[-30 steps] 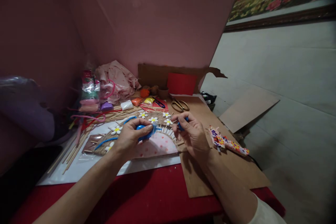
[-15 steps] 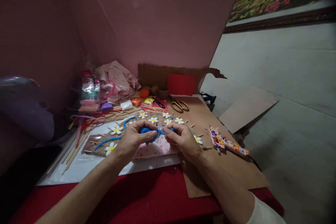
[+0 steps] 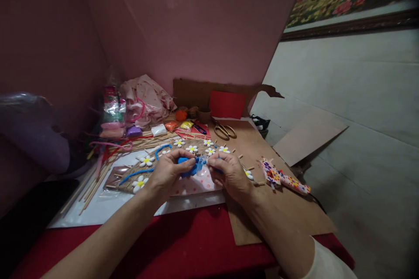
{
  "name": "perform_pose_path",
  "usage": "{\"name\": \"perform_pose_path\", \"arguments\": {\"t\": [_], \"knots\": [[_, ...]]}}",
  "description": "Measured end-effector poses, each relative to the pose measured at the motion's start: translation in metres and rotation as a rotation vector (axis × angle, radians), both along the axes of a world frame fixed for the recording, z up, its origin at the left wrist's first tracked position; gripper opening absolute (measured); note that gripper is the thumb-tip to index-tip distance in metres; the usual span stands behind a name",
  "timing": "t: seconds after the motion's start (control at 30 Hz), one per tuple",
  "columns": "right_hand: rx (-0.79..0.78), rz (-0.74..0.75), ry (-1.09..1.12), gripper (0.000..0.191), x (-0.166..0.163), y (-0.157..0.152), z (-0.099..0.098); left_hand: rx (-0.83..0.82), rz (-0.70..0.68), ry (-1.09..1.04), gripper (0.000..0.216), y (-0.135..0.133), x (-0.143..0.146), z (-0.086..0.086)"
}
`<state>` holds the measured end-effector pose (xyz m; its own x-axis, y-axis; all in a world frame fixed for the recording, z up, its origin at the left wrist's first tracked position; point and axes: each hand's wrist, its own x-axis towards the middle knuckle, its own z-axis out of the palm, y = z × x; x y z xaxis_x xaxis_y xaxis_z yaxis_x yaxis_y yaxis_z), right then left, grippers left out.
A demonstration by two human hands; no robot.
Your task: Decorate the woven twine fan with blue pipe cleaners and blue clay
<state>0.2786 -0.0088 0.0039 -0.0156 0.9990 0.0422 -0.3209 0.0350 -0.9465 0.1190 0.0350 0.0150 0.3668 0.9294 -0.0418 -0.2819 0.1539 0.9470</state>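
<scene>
My left hand (image 3: 168,172) is closed around a lump of blue clay in clear plastic wrap (image 3: 190,166). My right hand (image 3: 229,173) pinches the other end of the same wrapped clay. Both hands meet above an arch-shaped craft piece (image 3: 193,185) made of twine and wooden sticks, with a pink dotted middle. White flowers with yellow centres (image 3: 140,182) and a blue pipe cleaner (image 3: 132,175) lie on the arch.
Gold-handled scissors (image 3: 224,131) lie on a brown cardboard sheet (image 3: 281,209) at the back. A floral-patterned glue gun (image 3: 283,178) rests to the right. Bamboo sticks (image 3: 98,178), clay packets (image 3: 113,130) and pink cloth (image 3: 144,98) crowd the left and back. The table has a red cover (image 3: 183,244).
My right hand has come in from the right to meet the left at the blue clay. Both hands have since shifted slightly while working the wrap.
</scene>
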Motion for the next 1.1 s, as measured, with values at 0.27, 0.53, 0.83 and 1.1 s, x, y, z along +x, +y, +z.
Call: {"name": "perform_pose_path", "arguments": {"t": [0.27,0.53,0.83,1.1], "knots": [[0.472,-0.435,-0.634,0.011,-0.005,-0.009,0.003,-0.044,0.058,-0.036,0.034,0.006,-0.002,-0.003],[0.687,-0.348,-0.877,0.033,-0.008,-0.012,-0.006,-0.027,0.018,-0.009,0.031,-0.001,0.0,-0.001],[0.556,-0.3,-0.651,0.024,-0.011,-0.009,-0.005,0.06,-0.141,0.042,0.031,0.001,-0.007,0.001],[0.276,-0.03,-0.273,0.013,0.001,-0.009,-0.001,0.112,-0.359,0.059,0.019,0.002,-0.019,0.01]]}}
